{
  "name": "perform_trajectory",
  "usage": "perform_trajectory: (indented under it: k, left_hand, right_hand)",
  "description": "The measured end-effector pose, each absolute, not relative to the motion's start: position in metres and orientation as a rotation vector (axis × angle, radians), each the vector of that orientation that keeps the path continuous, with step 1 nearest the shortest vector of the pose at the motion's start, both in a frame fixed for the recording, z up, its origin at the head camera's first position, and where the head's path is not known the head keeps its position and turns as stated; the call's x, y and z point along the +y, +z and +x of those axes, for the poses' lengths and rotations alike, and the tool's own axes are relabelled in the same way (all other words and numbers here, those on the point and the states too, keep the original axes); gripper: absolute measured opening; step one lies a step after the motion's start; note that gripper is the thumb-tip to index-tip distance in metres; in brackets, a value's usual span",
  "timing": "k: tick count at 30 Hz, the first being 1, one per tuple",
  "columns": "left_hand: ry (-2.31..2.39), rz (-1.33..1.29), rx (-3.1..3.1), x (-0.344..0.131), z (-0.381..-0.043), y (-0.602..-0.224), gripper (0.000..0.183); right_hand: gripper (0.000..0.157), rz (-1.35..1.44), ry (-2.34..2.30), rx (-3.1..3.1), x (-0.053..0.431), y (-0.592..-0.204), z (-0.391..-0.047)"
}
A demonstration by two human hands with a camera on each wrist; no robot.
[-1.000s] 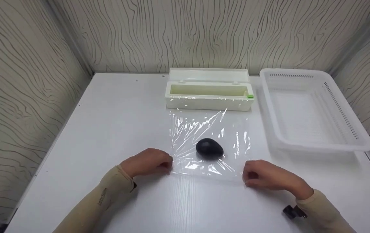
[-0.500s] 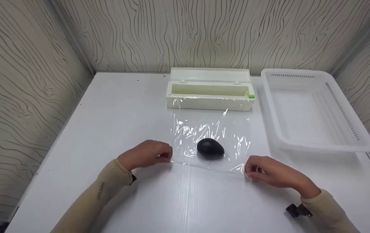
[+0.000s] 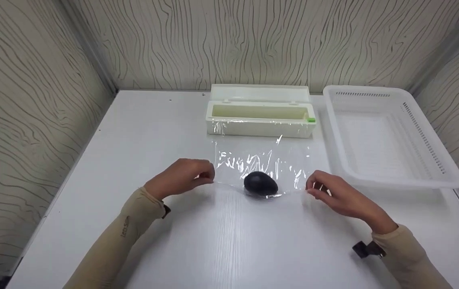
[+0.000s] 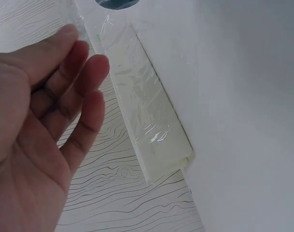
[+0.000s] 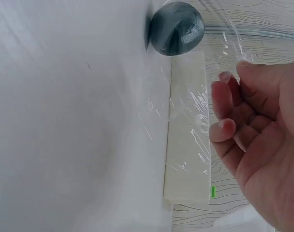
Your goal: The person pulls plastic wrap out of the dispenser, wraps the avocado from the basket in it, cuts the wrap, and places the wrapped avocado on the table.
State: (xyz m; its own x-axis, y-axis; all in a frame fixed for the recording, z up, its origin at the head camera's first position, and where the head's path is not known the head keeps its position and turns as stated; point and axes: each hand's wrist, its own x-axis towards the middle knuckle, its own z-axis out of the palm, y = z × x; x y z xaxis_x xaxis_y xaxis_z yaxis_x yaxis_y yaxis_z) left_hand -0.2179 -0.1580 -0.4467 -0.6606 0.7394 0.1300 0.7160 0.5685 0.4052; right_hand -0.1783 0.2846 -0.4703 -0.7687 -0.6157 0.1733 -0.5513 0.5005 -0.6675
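Note:
A sheet of clear plastic wrap point(image 3: 253, 158) runs from the front of an open white dispenser box point(image 3: 259, 128) toward me. On it sits a dark, smooth, egg-shaped object point(image 3: 260, 183), with the near edge of the film drawn up close to its front. My left hand point(image 3: 183, 176) pinches the film's near left corner between thumb and fingers. At the near right corner, my right hand point(image 3: 339, 194) pinches the film the same way. Both wrist views show the film stretching from the fingertips past the dark object point(image 5: 177, 28).
Right of the dispenser stands a white plastic basket point(image 3: 398, 182) with slotted walls. A green slider point(image 3: 311, 120) sits at the dispenser's right end, and its lid point(image 3: 259, 92) is tipped back. Wood-patterned panels point(image 3: 253, 44) enclose the white table point(image 3: 141, 132).
Both hands have lifted the film's near edge and moved it away from me, toward the dark object. The object, dispenser and basket have stayed in place.

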Motion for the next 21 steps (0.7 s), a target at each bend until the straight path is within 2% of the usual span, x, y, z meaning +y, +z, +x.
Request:
perform_trajectory:
  k: [21]
  left_hand:
    - [0.762,1.041,2.799,-0.158,-0.262,-0.468,0.007]
  right_hand:
    - [0.005,-0.504,-1.070,2.875,0.266,-0.487,-0.216]
